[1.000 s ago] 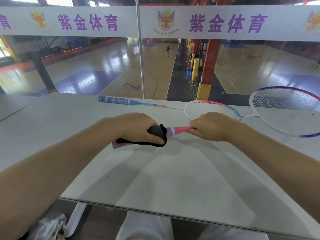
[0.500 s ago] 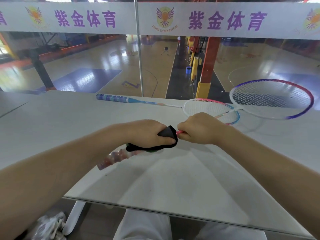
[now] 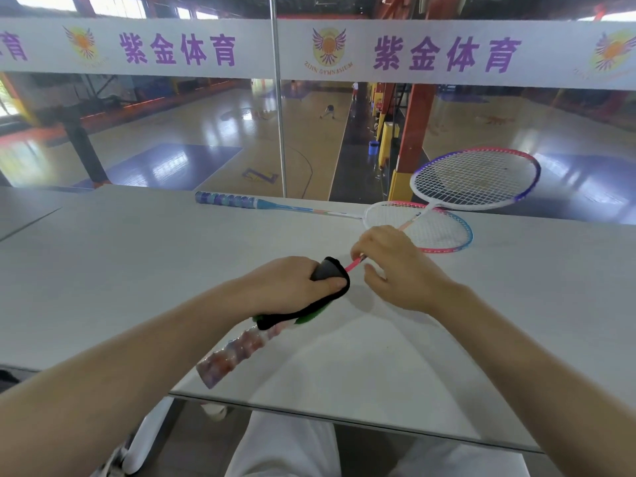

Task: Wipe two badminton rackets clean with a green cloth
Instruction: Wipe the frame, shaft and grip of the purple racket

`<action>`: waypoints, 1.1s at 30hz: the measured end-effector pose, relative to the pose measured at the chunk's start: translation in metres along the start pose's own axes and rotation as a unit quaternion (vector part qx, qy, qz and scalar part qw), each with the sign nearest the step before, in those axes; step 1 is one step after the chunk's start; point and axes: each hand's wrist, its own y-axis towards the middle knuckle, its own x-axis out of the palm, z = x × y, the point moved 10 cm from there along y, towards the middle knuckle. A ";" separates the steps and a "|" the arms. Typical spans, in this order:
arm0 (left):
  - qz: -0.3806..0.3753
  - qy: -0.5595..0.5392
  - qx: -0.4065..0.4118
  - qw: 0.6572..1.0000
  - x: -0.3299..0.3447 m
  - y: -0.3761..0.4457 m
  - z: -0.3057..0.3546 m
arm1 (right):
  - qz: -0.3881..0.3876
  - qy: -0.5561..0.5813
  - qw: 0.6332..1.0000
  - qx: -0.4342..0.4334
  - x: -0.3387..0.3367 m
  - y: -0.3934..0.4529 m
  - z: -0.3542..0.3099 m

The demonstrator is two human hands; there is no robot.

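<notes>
Two badminton rackets: pink-and-purple-framed racket (image 3: pixel 476 179) held mid-frame, blue-handled racket (image 3: pixel 418 226) flat on grey table (image 3: pixel 120 263). One green cloth (image 3: pixel 309 313): left hand (image 3: pixel 292 287) clasps it round handle. Right hand (image 3: pixel 395 266) pinches shaft.

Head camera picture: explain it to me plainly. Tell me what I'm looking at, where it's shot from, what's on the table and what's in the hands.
There is no machine here. A camera worn on a person's head looks forward and down, so the two bare arms reaching in are the wearer's own.

The left hand grips a dark cloth with a green underside, wrapped around the pink racket where shaft meets handle. The right hand pinches that racket's thin pink shaft just beyond the cloth. Its strung head is raised above the table's far edge.

A second racket with a blue handle lies flat on the grey table. Behind the glass is a sports hall below.
</notes>
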 end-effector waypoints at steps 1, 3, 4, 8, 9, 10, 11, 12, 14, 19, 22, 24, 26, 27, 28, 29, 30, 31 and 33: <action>0.008 0.006 -0.005 1.000 0.001 -0.001 0.000 | 0.032 0.020 0.999 0.033 -0.004 -0.007 0.006; 0.018 0.015 -0.013 1.000 0.003 -0.005 0.001 | 0.106 0.088 0.980 0.141 -0.014 -0.023 0.023; 0.022 0.015 -0.016 1.000 0.005 -0.007 0.001 | 0.132 0.140 0.958 0.214 -0.015 -0.031 0.032; 0.030 0.006 -0.012 0.999 0.015 -0.015 0.013 | 0.133 0.397 0.779 0.466 0.013 -0.056 0.050; 0.030 0.014 -0.006 0.999 0.018 -0.017 0.019 | 0.138 0.465 0.726 0.488 0.022 -0.057 0.047; 0.029 0.022 0.002 0.999 0.021 -0.020 0.025 | 0.151 0.516 0.681 0.497 0.025 -0.056 0.043; 0.030 0.028 0.013 0.999 0.024 -0.023 0.031 | 0.168 0.549 0.648 0.500 0.027 -0.055 0.040; 0.033 0.034 0.023 0.999 0.027 -0.026 0.037 | 0.186 0.570 0.623 0.501 0.028 -0.056 0.037; 0.042 0.034 0.037 0.998 0.031 -0.032 0.045 | 0.217 0.593 0.590 0.504 0.030 -0.061 0.034; 0.024 -0.078 0.011 0.997 0.043 -0.041 0.047 | 0.238 0.590 0.572 0.518 0.030 -0.073 0.033; 0.022 -0.142 -0.006 0.990 0.045 -0.045 0.043 | 0.236 0.584 0.562 0.535 0.027 -0.080 0.032; 0.046 -0.162 -0.015 0.986 0.039 -0.046 0.036 | 0.231 0.570 0.563 0.552 0.025 -0.088 0.033; 0.085 -0.178 -0.023 0.980 0.031 -0.046 0.028 | 0.222 0.559 0.570 0.560 0.023 -0.096 0.034; 0.109 -0.196 -0.028 0.974 0.027 -0.044 0.023 | 0.215 0.552 0.577 0.562 0.021 -0.100 0.034; 0.132 -0.220 -0.035 0.966 0.023 -0.043 0.017 | 0.208 0.548 0.584 0.562 0.020 -0.103 0.033; 0.152 -0.242 -0.039 0.957 0.019 -0.042 0.013 | 0.200 0.545 0.590 0.562 0.017 -0.107 0.033; 0.172 -0.250 -0.038 0.952 0.016 -0.041 0.010 | 0.189 0.543 0.597 0.560 0.015 -0.110 0.031; 0.194 -0.238 -0.028 0.951 0.012 -0.040 0.011 | 0.173 0.540 0.606 0.558 0.013 -0.114 0.030; 0.233 -0.166 0.011 0.958 0.010 -0.039 0.022 | 0.129 0.526 0.633 0.553 0.010 -0.122 0.027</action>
